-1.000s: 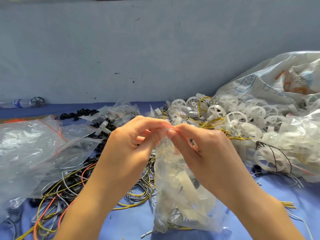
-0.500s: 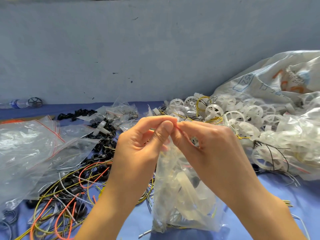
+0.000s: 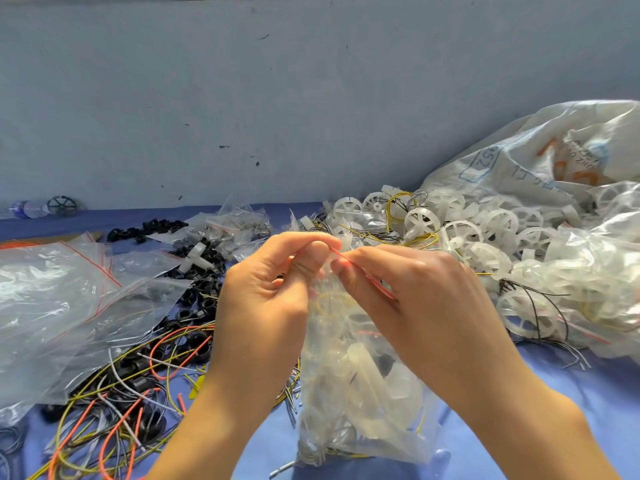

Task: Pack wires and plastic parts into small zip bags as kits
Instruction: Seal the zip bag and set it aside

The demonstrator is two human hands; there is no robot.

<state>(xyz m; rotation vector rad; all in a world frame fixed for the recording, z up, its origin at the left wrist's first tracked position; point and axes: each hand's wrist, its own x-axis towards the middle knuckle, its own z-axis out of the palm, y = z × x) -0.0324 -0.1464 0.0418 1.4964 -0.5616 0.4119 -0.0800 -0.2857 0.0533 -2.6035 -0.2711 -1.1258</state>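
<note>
Both the left hand (image 3: pixel 266 299) and right hand (image 3: pixel 412 299) pinch the zip bag (image 3: pixel 360 386) at its red-striped mouth, apparently pressing it; the bag hangs below the fingertips.

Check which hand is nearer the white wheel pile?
Right. The right hand sits just in front of the white wheel pile; the left hand is farther left, on the other side of the zip bag top both hands pinch.
</note>
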